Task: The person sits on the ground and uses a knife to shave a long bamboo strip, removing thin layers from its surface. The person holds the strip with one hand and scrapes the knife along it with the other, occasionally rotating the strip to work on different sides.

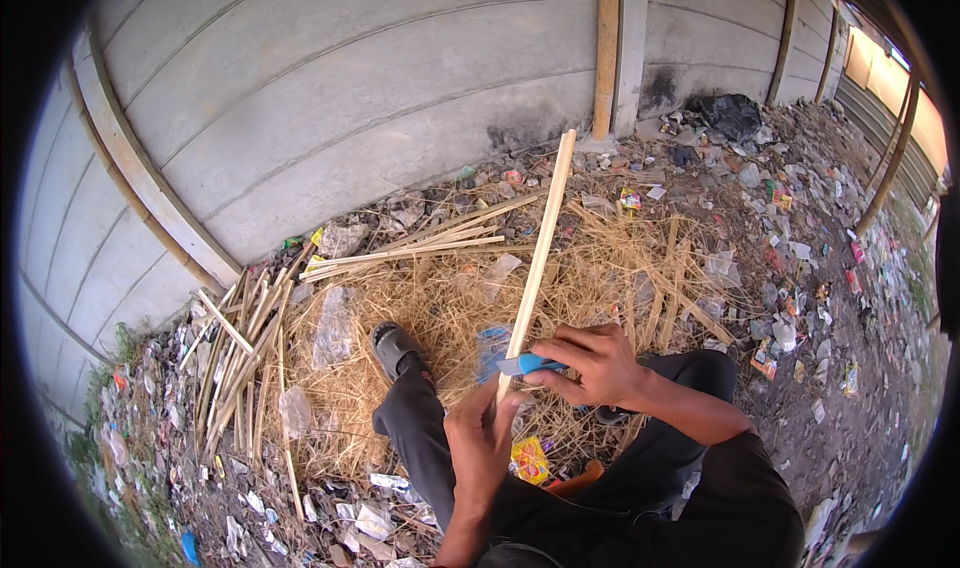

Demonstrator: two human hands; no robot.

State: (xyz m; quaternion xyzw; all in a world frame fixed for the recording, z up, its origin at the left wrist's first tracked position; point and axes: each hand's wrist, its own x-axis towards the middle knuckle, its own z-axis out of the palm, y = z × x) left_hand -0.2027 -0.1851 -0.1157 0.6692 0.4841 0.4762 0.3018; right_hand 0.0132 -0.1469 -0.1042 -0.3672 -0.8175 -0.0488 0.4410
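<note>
Over the straw pile (pixel 450 308), I see my left hand (pixel 482 438) gripping a bamboo stick (pixel 538 253) while my right hand (pixel 595 363) pinches a blue knife (pixel 530 365).

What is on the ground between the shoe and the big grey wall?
In the head view, between the shoe and the wall lie dry straw shavings, a bundle of split bamboo strips and scattered litter.

Single head fisheye, looking down, close over hands.

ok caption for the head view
Left hand holds a bamboo strip while right hand presses a blue knife to it.
</note>
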